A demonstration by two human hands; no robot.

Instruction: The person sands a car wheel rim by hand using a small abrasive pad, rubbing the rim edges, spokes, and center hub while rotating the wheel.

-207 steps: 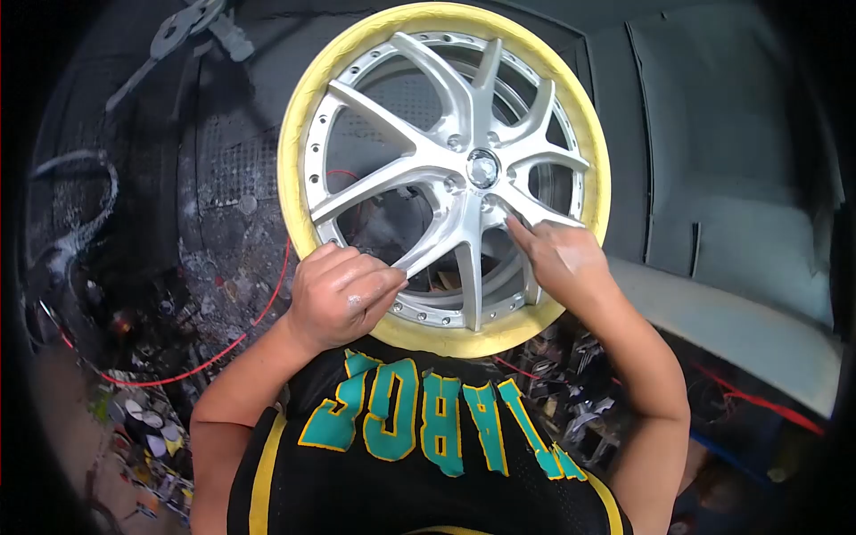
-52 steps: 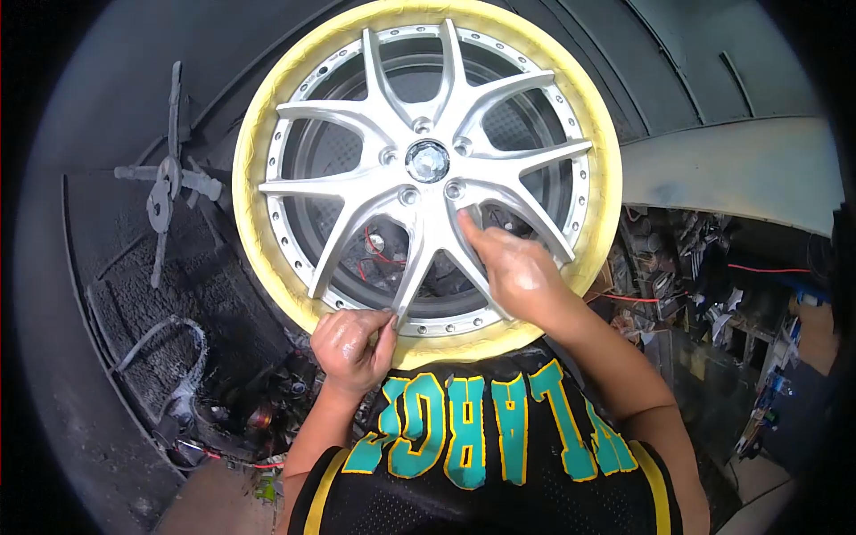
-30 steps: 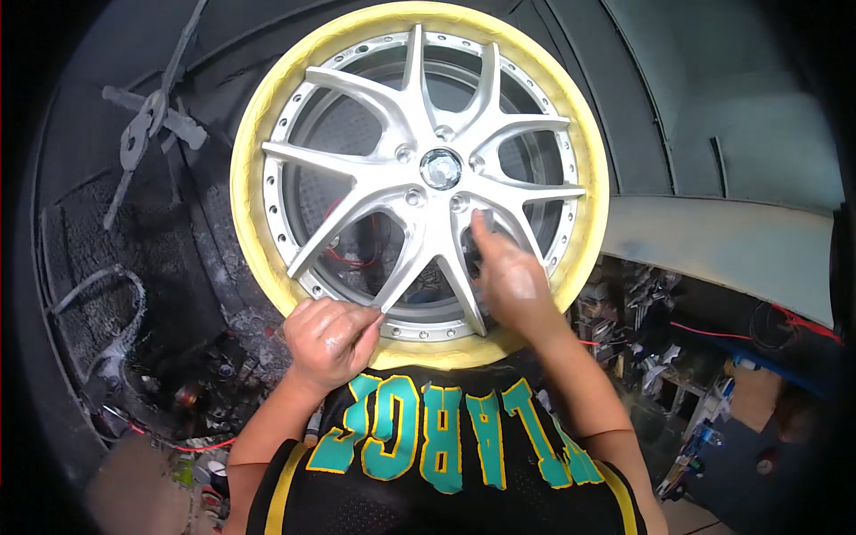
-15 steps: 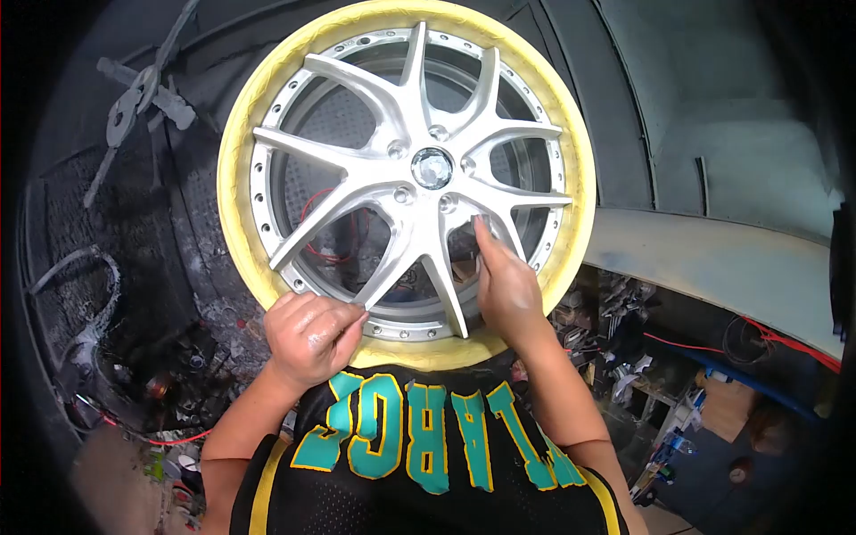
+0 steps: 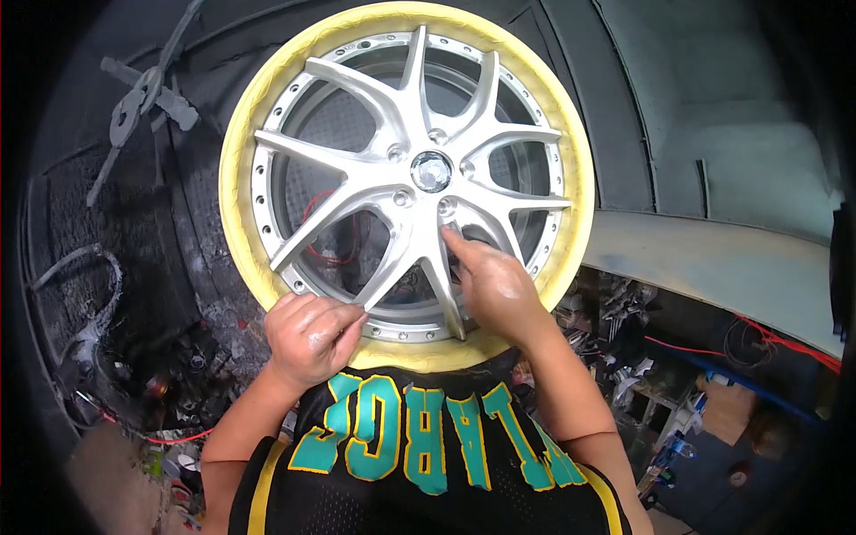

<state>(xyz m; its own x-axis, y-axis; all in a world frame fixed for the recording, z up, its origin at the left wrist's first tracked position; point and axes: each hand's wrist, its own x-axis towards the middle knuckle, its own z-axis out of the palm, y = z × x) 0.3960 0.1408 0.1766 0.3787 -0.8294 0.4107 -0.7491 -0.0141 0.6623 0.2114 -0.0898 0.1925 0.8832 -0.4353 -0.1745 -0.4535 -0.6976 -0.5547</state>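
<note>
A silver multi-spoke car wheel (image 5: 428, 223) faces me, its outer lip wrapped in yellow masking tape (image 5: 584, 169). Its round centre cap (image 5: 431, 171) is shiny. At the lower left, my left hand (image 5: 312, 339) is closed over the taped edge, thumb and finger at a spoke's end. My right hand (image 5: 501, 290) is inside the lower right opening, the index fingertip against the side of a lower spoke just under a lug hole. Its other fingers curl under the palm, so anything held there is hidden. Both hands look wet or dusty.
A grey-coated hook (image 5: 138, 111) hangs at upper left. To the right is a pale panel edge (image 5: 713, 259) with red cable (image 5: 785, 339) below. A cluttered shelf (image 5: 669, 428) and a cardboard piece (image 5: 727, 410) lie lower right. Dark debris covers the floor at left.
My right hand has moved left and slightly down; its index finger has shifted from the opening's right side to the lower spoke. My left hand keeps its hold.
</note>
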